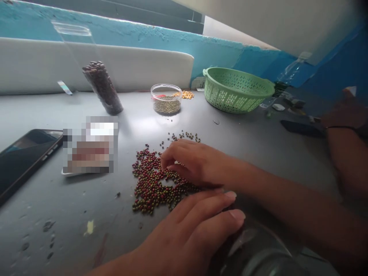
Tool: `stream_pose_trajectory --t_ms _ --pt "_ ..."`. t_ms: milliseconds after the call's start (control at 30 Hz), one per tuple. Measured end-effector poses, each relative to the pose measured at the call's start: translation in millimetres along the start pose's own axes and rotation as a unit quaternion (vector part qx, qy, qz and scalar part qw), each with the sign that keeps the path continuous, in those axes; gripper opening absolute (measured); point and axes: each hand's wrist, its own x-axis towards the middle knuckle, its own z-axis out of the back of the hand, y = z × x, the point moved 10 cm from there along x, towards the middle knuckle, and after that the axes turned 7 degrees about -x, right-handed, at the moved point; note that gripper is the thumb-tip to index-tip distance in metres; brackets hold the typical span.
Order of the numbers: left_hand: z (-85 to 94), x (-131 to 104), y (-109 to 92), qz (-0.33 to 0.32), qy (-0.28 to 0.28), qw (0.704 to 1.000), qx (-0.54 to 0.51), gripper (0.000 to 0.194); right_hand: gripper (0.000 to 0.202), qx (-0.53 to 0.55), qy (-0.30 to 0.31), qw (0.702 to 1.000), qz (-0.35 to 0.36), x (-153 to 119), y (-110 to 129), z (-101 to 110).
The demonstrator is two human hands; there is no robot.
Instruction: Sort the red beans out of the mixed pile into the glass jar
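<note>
A loose spread of red and green beans (pixel 152 180) lies on the grey table (pixel 120 226). My right hand (pixel 198 161) reaches in from the right over the beans, its fingers curled down with the tips among them; whether a bean is pinched there is hidden. At the near edge of the beans, my left hand (pixel 198 226) lies palm down with its fingers stretched to the right. Just right of its fingertips is the rim of a clear container (pixel 264 245), mostly cut off below. A round clear tub (pixel 166 100) with small green beans stands behind the spread.
Behind stand a clear jar of dark beans (pixel 102 86) and a green basket (pixel 237 92), with yellow kernels (pixel 188 94) between tub and basket. A phone (pixel 28 157) lies left, beside a blurred-out item (pixel 92 147). Another person's hand (pixel 345 111) is at right.
</note>
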Motion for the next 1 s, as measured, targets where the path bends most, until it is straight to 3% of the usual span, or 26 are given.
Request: stream_pose_trajectory --t_ms 267,400,600,700,833,1000 --pt "-0.3 1 0 -0.003 -0.004 1.0 -0.009 0.068 0.027 0.081 -0.03 0.996 -0.014 -5 -3 3" --pt "-0.3 1 1 -0.007 -0.011 1.0 -0.01 0.067 0.023 0.1 0.009 0.995 -0.012 -2 -4 -6" --pt "-0.7 -1 1 -0.006 -0.018 1.0 -0.006 0.061 0.017 0.066 0.086 0.993 -0.038 1 -9 -35" --pt "-2.3 -1 1 -0.006 -0.009 1.0 -0.001 0.063 0.017 0.056 0.089 0.994 -0.031 2 -9 -42" --pt "-1.5 0 3 -0.002 -0.004 1.0 -0.007 0.062 0.02 0.062 0.066 0.996 -0.014 1 -9 -38" --pt "0.0 -1 7 0.01 0.007 1.0 -0.025 0.066 0.02 0.069 0.036 0.995 -0.056 2 -17 -20"
